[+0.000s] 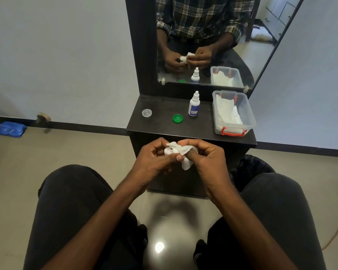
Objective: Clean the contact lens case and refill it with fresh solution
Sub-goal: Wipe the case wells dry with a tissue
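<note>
My left hand (153, 155) grips the white contact lens case (169, 151) just in front of the dark shelf, most of the case hidden by fingers and tissue. My right hand (207, 155) presses a white tissue (184, 153) into the case with a wrapped finger. On the shelf (164, 125) lie a clear round cap (147, 113) at the left and a green cap (177, 118) near the middle. A white solution bottle (194, 104) stands upright beside the green cap.
A clear plastic box (248, 114) with red latches holds white tissues at the shelf's right end. A mirror (203, 36) rises behind the shelf. A black-lined bin (252, 166) sits on the floor to the right. My knees flank the space below my hands.
</note>
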